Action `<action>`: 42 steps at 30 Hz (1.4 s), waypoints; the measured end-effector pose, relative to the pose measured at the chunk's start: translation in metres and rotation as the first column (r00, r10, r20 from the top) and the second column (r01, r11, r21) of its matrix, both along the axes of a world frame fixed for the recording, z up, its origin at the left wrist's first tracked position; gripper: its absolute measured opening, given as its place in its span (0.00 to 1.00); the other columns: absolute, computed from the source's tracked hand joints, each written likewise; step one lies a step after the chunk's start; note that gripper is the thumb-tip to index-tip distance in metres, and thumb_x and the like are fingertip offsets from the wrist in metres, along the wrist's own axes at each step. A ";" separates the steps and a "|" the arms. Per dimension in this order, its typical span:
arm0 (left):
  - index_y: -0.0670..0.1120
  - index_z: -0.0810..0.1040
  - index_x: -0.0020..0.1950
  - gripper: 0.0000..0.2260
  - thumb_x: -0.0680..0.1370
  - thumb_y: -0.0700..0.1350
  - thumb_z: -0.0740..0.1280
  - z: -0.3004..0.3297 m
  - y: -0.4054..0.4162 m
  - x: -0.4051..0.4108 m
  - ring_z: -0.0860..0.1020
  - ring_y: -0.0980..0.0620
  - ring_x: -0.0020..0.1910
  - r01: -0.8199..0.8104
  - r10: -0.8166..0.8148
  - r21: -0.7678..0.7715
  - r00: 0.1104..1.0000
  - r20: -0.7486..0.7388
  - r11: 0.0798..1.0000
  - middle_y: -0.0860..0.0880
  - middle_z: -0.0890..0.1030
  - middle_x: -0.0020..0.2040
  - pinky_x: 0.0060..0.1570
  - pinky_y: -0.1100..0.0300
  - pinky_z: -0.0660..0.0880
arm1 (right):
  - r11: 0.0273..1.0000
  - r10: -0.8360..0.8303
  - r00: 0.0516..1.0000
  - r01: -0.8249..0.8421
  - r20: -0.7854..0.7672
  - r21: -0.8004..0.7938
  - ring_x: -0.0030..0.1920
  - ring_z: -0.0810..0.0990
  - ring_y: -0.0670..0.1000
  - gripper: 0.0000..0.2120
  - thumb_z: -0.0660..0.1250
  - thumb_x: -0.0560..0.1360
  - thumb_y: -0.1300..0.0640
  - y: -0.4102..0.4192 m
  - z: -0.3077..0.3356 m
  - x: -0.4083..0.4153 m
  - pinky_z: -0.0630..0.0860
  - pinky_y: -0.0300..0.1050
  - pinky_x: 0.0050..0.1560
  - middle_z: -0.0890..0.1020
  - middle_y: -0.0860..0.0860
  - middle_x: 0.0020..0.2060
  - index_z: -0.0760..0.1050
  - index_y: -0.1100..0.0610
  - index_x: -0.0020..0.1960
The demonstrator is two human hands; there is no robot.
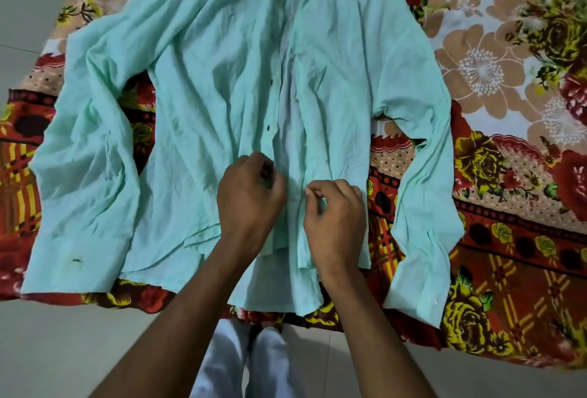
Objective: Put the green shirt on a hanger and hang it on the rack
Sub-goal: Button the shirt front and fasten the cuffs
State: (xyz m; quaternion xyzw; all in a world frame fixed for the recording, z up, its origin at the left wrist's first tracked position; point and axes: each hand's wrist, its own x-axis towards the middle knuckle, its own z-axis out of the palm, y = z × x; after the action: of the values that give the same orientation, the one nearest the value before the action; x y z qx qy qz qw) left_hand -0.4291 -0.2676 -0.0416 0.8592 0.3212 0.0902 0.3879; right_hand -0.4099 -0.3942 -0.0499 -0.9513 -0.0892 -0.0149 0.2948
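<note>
We see the green shirt (228, 86) spread flat on the floral bedsheet (495, 57), front up, so its placket is reachable. Left hand (249, 195) and right hand (335, 211) each pinch a placket edge, likely buttoning.

Floral red-and-beige bedsheet (495, 57) over bed, pale tiled floor (47, 343) beside, soft even light

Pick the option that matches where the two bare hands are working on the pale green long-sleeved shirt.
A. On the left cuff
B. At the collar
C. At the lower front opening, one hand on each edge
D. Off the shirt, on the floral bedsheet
C: the left hand and right hand pinch the two front edges of the pale green long-sleeved shirt near its hem.
</note>
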 end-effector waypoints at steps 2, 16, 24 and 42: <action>0.46 0.80 0.43 0.05 0.78 0.44 0.68 0.004 0.000 -0.005 0.78 0.55 0.35 0.015 -0.006 -0.103 0.997 0.083 0.995 0.54 0.80 0.36 0.36 0.61 0.73 | 1.000 -0.016 0.999 0.015 0.047 0.019 0.47 0.75 0.52 0.02 0.71 0.78 0.58 0.002 0.004 0.001 0.76 0.48 0.47 0.82 0.49 0.44 0.83 0.55 0.50; 0.47 0.86 0.49 0.04 0.81 0.43 0.70 0.004 -0.007 -0.032 0.83 0.55 0.38 -0.066 0.165 -0.663 0.982 0.087 0.745 0.49 0.86 0.41 0.39 0.65 0.79 | 0.871 -0.104 0.946 0.235 -0.307 0.432 0.47 0.84 0.44 0.02 0.73 0.77 0.59 0.022 0.014 -0.004 0.82 0.46 0.53 0.86 0.44 0.42 0.84 0.53 0.48; 0.48 0.87 0.53 0.09 0.82 0.40 0.67 0.006 -0.010 -0.033 0.83 0.57 0.41 -0.017 0.142 -0.730 0.984 0.111 0.683 0.48 0.87 0.43 0.45 0.64 0.80 | 0.823 -0.105 0.905 0.311 -0.411 0.475 0.46 0.86 0.43 0.02 0.74 0.77 0.57 0.018 0.008 -0.004 0.84 0.43 0.51 0.87 0.44 0.41 0.86 0.52 0.47; 0.39 0.85 0.44 0.04 0.78 0.36 0.71 0.003 0.011 -0.010 0.82 0.53 0.33 -0.202 0.155 -0.865 0.977 -0.146 0.460 0.42 0.86 0.38 0.33 0.64 0.78 | 0.928 0.031 0.891 0.143 -0.452 0.345 0.43 0.85 0.42 0.03 0.73 0.78 0.56 0.010 0.006 0.014 0.84 0.47 0.48 0.87 0.44 0.39 0.85 0.52 0.47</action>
State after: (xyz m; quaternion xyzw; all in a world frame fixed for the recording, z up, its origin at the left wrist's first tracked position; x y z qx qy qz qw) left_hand -0.4395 -0.2563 -0.0381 0.5047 0.4191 -0.0660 0.7519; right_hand -0.3955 -0.3837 -0.0443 -0.8584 0.0139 0.1802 0.4801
